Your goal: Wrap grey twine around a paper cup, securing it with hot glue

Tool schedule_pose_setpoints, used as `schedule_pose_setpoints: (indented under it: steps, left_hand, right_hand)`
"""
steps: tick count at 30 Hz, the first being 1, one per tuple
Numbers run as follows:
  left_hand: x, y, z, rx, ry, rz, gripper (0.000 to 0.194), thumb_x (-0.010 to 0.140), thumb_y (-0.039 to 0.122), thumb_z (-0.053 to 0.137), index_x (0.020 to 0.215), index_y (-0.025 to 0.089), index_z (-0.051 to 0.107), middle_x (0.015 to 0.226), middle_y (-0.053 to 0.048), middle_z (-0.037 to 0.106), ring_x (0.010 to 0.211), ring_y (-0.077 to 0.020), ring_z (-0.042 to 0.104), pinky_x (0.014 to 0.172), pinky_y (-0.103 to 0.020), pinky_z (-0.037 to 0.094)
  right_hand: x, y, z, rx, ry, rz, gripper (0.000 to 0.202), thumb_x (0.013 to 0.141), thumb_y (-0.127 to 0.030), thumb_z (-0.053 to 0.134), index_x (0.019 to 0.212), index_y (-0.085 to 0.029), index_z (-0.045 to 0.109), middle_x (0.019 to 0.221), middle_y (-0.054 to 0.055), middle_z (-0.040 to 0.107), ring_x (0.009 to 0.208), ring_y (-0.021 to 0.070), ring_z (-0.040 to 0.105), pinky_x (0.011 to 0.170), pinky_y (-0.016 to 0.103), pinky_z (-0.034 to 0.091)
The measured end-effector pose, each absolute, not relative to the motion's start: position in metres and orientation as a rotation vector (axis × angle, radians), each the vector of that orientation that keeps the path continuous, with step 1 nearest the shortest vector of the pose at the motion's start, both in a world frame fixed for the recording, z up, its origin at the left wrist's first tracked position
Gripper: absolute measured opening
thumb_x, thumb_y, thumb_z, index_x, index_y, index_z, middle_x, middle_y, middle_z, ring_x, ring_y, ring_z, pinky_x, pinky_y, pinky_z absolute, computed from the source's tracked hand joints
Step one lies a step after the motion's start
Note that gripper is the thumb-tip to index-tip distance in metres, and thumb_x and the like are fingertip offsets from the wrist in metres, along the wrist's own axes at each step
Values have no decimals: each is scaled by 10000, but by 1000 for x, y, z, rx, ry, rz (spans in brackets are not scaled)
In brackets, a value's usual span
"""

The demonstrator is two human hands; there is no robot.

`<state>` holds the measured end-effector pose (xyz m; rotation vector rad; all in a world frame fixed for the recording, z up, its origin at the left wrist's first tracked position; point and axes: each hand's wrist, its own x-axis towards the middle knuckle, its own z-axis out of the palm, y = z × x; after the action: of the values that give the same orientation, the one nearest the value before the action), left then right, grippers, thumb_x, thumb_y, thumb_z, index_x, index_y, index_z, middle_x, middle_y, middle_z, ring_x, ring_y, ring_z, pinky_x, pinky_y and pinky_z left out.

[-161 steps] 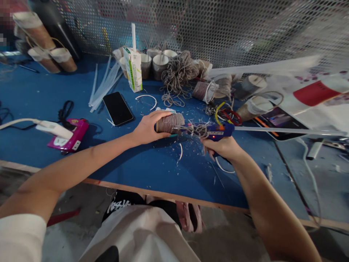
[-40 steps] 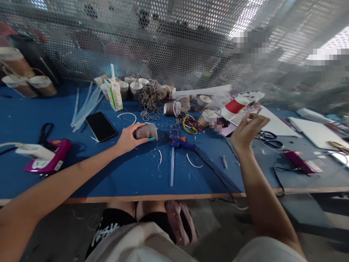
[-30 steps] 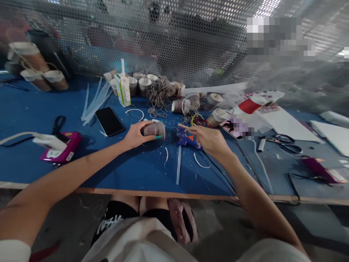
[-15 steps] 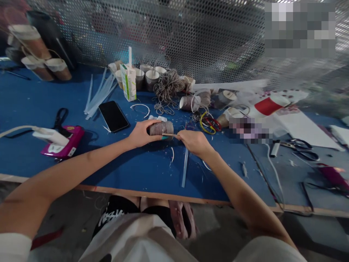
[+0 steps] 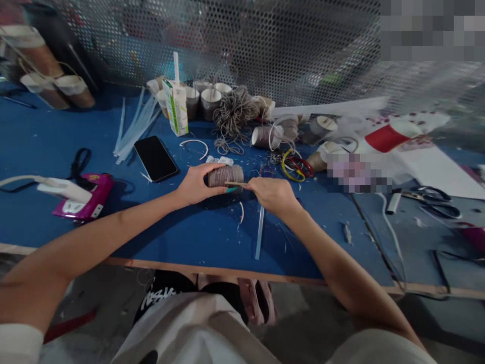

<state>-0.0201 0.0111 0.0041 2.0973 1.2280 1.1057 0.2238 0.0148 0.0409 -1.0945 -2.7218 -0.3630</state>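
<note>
My left hand (image 5: 196, 185) is wrapped round the left end of a cylinder wound with grey-brown cord (image 5: 226, 175), held on its side just over the table. Its thumb, with a teal nail, lies along the near side. In my right hand (image 5: 273, 196) the fingers pinch a thin light-brown strip (image 5: 237, 184), either cord or a slim stick; I cannot tell which. The strip's left end lies against the cylinder's near face. A clear glue stick (image 5: 259, 235) rests on the table below my right hand.
A black phone (image 5: 155, 158) and a magenta hot glue gun (image 5: 96, 197) lie to the left. Behind stand a drink carton (image 5: 176, 108), several cord-wound cups and a grey cord heap (image 5: 237, 112). Scissors (image 5: 435, 199) lie right. The table's front edge (image 5: 227, 271) runs near my body.
The view has shifted slightly. Both hands keep their grips, and the strip's left end now shows a little higher across the cylinder's near face.
</note>
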Motion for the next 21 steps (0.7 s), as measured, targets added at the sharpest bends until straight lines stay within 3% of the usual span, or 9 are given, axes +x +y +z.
schedule_pose_setpoints:
  steps: [21]
  left_hand:
    - [-20,9,6,2174,1236,1106,646,708,470,829,1239,149,648,1261,-122,724,1160,-287,692,1021,-403,548]
  right_hand:
    - [224,13,41,-1095,-2691,-531,587,1070,-364,211,764,-175,675,564,62,638,531,160,567,488,282,267]
